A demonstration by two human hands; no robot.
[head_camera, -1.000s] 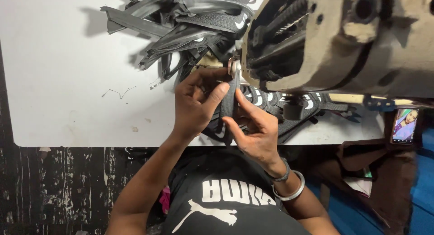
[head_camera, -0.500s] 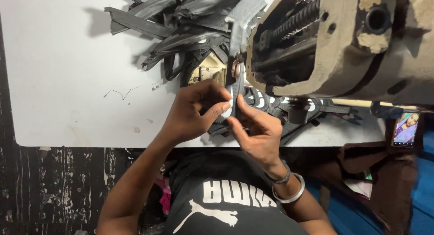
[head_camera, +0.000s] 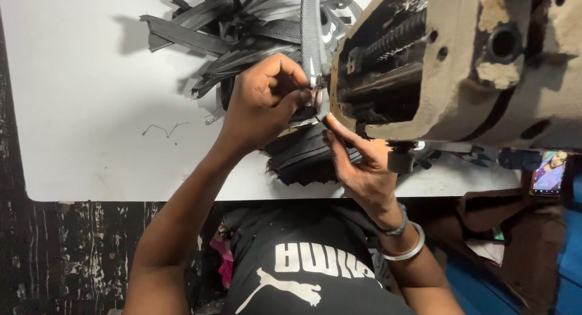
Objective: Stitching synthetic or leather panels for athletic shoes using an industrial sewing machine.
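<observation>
A narrow grey strip (head_camera: 310,33) runs upright from the top edge of the view down to the head of a worn beige sewing machine (head_camera: 461,66), where its lower end meets the fingertips of both hands. The left hand (head_camera: 264,100) is curled, thumb and forefinger pinched narrowly on the strip's lower end just beside the machine's open, dark end face. The right hand (head_camera: 361,163) lies below and to the right, palm toward the camera, its forefinger stretched up to touch the same spot; the other fingers are loosely bent, and whether they grip anything cannot be told. Beneath the two hands rests a stack of black pieces (head_camera: 300,157) with saw-toothed edges, lying at the near edge of the white table (head_camera: 91,109). Behind the left hand, a tangled heap of dark grey strips (head_camera: 242,42) spreads across the tabletop. The right wrist carries a silver bangle (head_camera: 403,249) and a dark band. A black shirt (head_camera: 303,260) with a white print fills the lower middle. At the far right, a phone (head_camera: 550,172) with a lit screen rests near the machine.
</observation>
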